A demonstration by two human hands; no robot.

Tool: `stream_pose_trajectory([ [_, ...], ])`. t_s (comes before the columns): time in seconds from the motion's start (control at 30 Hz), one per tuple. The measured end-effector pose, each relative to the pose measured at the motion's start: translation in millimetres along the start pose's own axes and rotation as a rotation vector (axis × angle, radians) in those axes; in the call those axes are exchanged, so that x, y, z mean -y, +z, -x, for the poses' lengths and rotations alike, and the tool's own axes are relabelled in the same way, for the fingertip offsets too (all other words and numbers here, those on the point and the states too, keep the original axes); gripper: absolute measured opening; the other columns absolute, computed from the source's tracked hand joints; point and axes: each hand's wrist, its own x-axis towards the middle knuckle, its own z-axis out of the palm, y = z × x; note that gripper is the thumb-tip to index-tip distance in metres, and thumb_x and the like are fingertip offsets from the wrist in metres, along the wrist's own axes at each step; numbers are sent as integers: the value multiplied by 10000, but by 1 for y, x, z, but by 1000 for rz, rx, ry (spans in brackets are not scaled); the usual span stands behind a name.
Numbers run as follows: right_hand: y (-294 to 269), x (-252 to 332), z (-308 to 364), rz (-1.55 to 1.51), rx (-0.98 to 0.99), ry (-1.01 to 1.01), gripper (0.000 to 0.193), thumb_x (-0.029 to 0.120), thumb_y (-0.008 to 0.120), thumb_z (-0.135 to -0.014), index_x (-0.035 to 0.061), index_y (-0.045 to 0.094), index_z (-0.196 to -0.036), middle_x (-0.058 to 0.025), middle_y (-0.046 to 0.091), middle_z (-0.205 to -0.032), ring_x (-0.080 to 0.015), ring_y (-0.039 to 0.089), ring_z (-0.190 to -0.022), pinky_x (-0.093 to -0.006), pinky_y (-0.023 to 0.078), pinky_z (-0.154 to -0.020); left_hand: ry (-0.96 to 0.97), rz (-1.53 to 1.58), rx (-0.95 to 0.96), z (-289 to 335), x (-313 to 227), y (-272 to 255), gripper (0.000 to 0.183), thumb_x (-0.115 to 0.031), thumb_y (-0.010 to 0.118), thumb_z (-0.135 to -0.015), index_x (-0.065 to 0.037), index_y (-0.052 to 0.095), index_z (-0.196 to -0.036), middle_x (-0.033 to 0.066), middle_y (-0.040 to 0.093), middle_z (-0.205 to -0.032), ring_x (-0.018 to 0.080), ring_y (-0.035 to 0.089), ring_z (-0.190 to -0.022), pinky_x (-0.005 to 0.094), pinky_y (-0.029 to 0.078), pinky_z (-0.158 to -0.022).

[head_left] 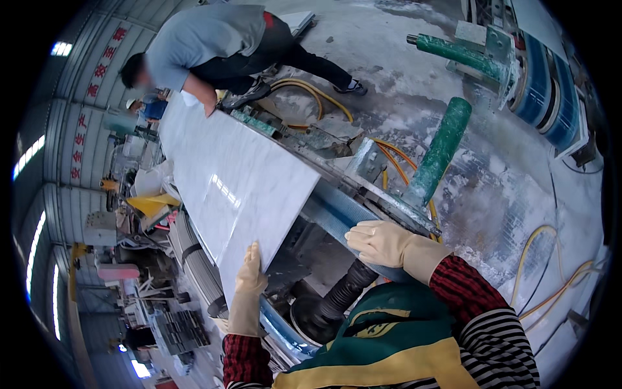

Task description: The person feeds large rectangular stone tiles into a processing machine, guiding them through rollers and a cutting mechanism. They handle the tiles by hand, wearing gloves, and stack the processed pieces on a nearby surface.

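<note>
A white marble-like slab with faint grey veining and a glossy top stretches away from me over a machine frame. My left hand, in a cream rubber glove, lies against the slab's near edge, fingers stretched out over its surface; its thumb is hidden. On the blue belt to the right rests my right hand, also gloved, with its fingers laid over the edge and apart from the slab. Another person in a grey shirt bends over the far end, one hand at the slab's edge.
A green roller stands right of the frame, near yellow hoses. Below the slab is a black ribbed hose. Another machine with blue belts stands at the far right. Stacked grey strips lie on the left. The floor looks wet.
</note>
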Motion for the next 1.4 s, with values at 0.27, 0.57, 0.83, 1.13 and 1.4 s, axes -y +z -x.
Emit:
stream_pose_trajectory([
  [0.27,9,-12,15,-7,-75,-17,402,148,728,-820,-30,657,-1173,-154,662,-1199,-323,643,-1101,-398,549,-980,-134,-125,214,-10,-19,-40,1057,-22,756,-808,-88,161,-1678,271,400,-1622,404,479,-1444,402,409,-1195],
  [0.57,14,-11,21,-123,-43,87,313,132,618,-973,-45,668,-1227,-187,702,-1233,-352,647,-1174,-429,516,-1054,-64,-173,180,-3,-3,-44,1176,-55,849,-748,-103,137,-1682,313,607,-1390,480,640,-1203,496,531,-986],
  [0.83,17,-12,24,-132,-129,78,353,105,657,-899,-64,664,-1209,-190,689,-1201,-360,656,-1114,-421,544,-1008,-125,-157,221,-5,-8,-53,1204,-44,863,-718,-101,144,-1682,319,634,-1342,468,648,-1200,490,537,-983],
  [1.13,13,-11,31,-122,-105,55,352,91,639,-925,-62,665,-1241,-197,682,-1261,-370,650,-1150,-432,531,-1032,-199,-177,275,-7,-20,-57,1250,-36,888,-679,-113,149,-1685,301,593,-1426,475,630,-1236,473,528,-1039],
  [1.4,-3,-7,14,-183,-32,93,223,79,657,-872,-11,660,-1075,-162,666,-1090,-346,647,-971,-413,540,-879,-241,-84,309,2,-46,-66,1083,-22,795,-781,-102,193,-1678,211,380,-1658,376,459,-1471,399,385,-1236],
])
